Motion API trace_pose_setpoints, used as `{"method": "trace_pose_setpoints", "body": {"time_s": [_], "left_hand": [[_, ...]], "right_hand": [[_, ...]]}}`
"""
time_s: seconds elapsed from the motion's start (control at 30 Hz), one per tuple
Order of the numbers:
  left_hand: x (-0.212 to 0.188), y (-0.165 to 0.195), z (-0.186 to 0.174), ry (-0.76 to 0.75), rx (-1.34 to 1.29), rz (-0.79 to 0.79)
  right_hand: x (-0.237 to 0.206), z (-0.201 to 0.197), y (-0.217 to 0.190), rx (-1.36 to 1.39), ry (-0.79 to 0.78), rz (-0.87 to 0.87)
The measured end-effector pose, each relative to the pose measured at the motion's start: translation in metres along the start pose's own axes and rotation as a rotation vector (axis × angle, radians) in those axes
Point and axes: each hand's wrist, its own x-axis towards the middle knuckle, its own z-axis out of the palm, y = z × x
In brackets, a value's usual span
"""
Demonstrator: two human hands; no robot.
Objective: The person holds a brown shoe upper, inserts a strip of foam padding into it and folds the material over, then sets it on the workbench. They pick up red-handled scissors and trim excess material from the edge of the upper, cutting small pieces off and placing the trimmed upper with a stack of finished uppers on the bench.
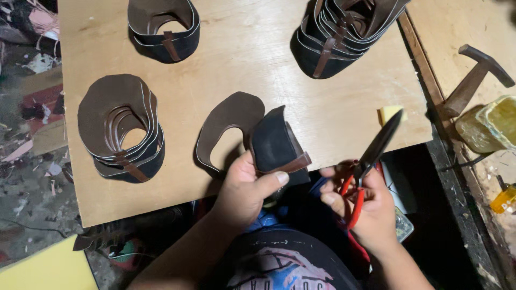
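Brown leather and black suede make up the shoe upper (pixel 252 134) you have in hand at the near edge of the table (pixel 242 53). Your left hand (pixel 244 190) is clamped on it, thumb pressing the brown strap (pixel 287 165) flat against the black back part. Your right hand (pixel 365 207) is closed around the red handles of the scissors (pixel 371 161), whose dark blades point up and away toward the table's right edge, apart from the upper.

You look to be at a trimming step: piece steadied, blades not yet on it. A cut would call for bringing the blades across to the strap end while the thumb keeps it taut.

This upper is a curved brown lining opened flat with an oval hole, joined to an upright black heel part.

Similar uppers sit in stacks: one (pixel 121 129) near the left edge, one (pixel 164 29) at the far edge, a bigger stack (pixel 344 32) by the far right corner. Beyond the right edge lie a hammer (pixel 475 78) and a yellow tub (pixel 492 123).
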Motion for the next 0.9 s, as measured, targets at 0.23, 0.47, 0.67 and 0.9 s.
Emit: {"method": "trace_pose_setpoints", "body": {"time_s": [0.23, 0.47, 0.67, 0.9], "left_hand": [[0.003, -0.007, 0.012, -0.079, 0.101, 0.032], [0.006, -0.013, 0.012, -0.007, 0.122, 0.051], [0.008, -0.031, 0.017, 0.117, 0.196, 0.153], [0.012, -0.031, 0.007, 0.123, -0.084, 0.148]], "right_hand": [[0.013, 0.041, -0.034, -0.007, 0.107, -0.27], [0.016, 0.041, -0.014, -0.061, 0.142, -0.209], [0.015, 0.045, 0.013, -0.192, 0.072, -0.481], [0.013, 0.033, 0.01, -0.056, -0.184, -0.175]]}}
